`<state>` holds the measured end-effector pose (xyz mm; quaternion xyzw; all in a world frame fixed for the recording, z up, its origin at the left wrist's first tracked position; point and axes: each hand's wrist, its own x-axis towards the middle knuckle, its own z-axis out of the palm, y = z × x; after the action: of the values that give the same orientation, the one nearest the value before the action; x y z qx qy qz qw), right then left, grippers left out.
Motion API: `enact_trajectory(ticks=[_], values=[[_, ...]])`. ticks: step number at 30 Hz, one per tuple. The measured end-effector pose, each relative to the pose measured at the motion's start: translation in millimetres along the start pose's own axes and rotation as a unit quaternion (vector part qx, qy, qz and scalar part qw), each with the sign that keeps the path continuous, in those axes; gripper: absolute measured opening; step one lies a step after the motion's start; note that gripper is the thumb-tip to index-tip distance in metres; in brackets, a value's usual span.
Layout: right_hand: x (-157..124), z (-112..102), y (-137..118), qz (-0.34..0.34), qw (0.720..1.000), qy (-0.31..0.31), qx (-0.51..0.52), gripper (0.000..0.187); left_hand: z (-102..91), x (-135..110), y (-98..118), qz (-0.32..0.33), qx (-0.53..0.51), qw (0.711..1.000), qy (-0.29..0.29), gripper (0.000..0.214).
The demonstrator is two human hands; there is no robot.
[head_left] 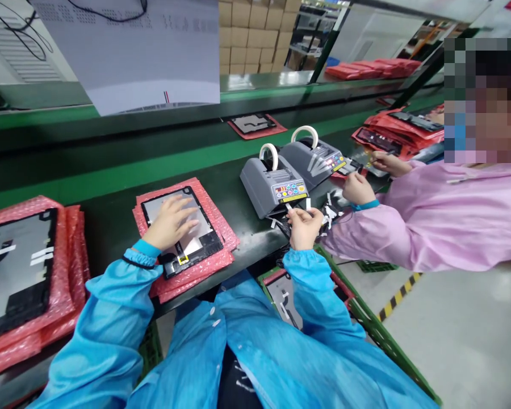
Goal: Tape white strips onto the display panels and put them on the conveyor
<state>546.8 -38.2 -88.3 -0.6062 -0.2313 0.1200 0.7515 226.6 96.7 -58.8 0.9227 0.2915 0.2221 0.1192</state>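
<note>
My left hand (pixel 172 220) lies with fingers spread on a flat black-and-silver device panel (pixel 208 244), which rests on pink bubble-wrap bags (pixel 223 227). A yellow-edged label (pixel 183 259) shows near the panel's lower end. At the front of a grey tape dispenser (pixel 264 190), my right hand (pixel 305 227) pinches a short strip of white tape (pixel 288 208) between thumb and finger. A roll of white tape (pixel 269 152) sits in the top of that dispenser. Another piece of white tape stands by my fingers.
A second tape dispenser (pixel 313 156) stands behind. To the right a co-worker in a pink sleeve (pixel 378 227) handles small parts. Panels on pink bags (pixel 70 272) are stacked at left; another panel (pixel 253 122) lies on the green conveyor. A green crate (pixel 378 335) sits below.
</note>
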Motion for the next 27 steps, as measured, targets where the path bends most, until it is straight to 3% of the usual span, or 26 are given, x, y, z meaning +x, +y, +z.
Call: enact_trajectory(ticks=[2,5,9,12,14,19,23,27], values=[[-9,1,-9,-0.027,0.998,-0.057,-0.021,0.054,0.3,4,10,0.010,-0.028,1.000,0.004,0.042],[-29,15,-25,-0.030,0.975,-0.219,-0.034,0.052,2.2,12,34,0.010,-0.084,0.996,0.001,0.039],[-54,53,-41,-0.012,0.904,-0.425,-0.043,0.047,4.9,23,59,-0.014,-0.134,0.991,-0.009,0.029],[-62,79,-42,-0.009,0.861,-0.506,-0.053,0.046,4.3,23,59,-0.040,-0.142,0.989,-0.025,0.019],[-62,91,-38,0.006,0.852,-0.519,-0.059,0.049,3.4,18,54,-0.080,-0.145,0.986,-0.025,0.019],[-54,109,-23,0.068,0.867,-0.490,-0.052,0.055,3.4,9,42,-0.211,-0.176,0.962,0.001,0.017],[-54,119,-15,0.090,0.847,-0.523,-0.043,0.053,4.5,9,40,-0.238,-0.201,0.950,-0.015,0.016],[-56,127,-10,0.093,0.843,-0.527,-0.046,0.050,7.6,12,38,-0.267,-0.185,0.945,-0.039,0.016]])
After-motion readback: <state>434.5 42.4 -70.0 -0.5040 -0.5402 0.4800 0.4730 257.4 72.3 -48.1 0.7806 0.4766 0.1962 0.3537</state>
